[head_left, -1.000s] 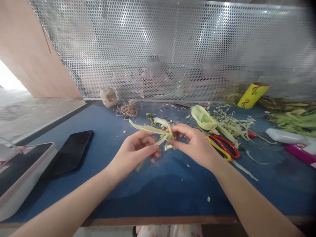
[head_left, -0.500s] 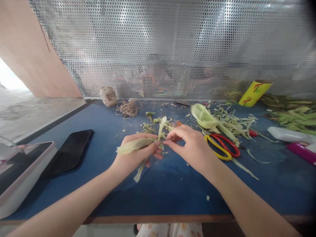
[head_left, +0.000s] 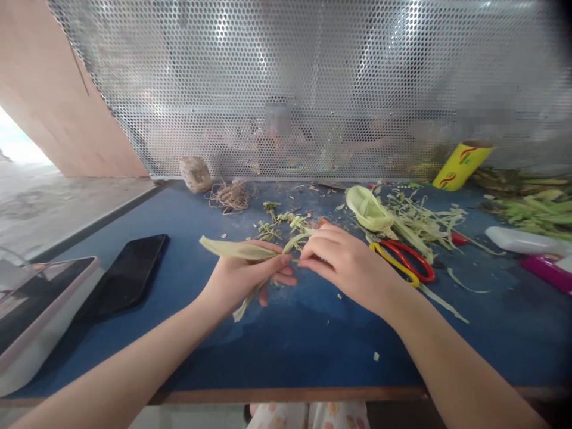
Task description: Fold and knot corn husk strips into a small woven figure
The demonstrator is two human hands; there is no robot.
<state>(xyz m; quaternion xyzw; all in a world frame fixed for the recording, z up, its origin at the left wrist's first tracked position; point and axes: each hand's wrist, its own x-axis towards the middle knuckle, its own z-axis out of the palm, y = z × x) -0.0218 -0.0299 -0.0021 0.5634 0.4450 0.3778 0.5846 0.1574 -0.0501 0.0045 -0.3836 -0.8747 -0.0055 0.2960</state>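
Pale green corn husk strips (head_left: pixel 236 249) are pinched between the thumb and fingers of my left hand (head_left: pixel 250 274). One strip points left over the back of the hand, and another hangs below it. My right hand (head_left: pixel 342 256) is closed on a strip end just right of the left fingertips; its fingers partly hide the end. Behind both hands lie small green knotted husk pieces (head_left: pixel 270 229). Scissors with red and yellow handles (head_left: pixel 413 262) rest beside my right forearm. A cupped green husk (head_left: pixel 369 208) sits beyond them.
A black phone (head_left: pixel 129 274) and a white-edged tray (head_left: pixel 49 310) lie at left. Twine (head_left: pixel 230 196) and a pale roll (head_left: pixel 195 174) stand near the perforated metal screen (head_left: pixel 313 89). Shredded husk (head_left: pixel 424 220), a yellow tube (head_left: pixel 465 165) and a white-and-purple tool (head_left: pixel 527 242) are at right.
The strip that stood upright between my hands now bends over toward my right hand, whose fingers have closed on it. The left-pointing strip has tipped up and shifted slightly left.
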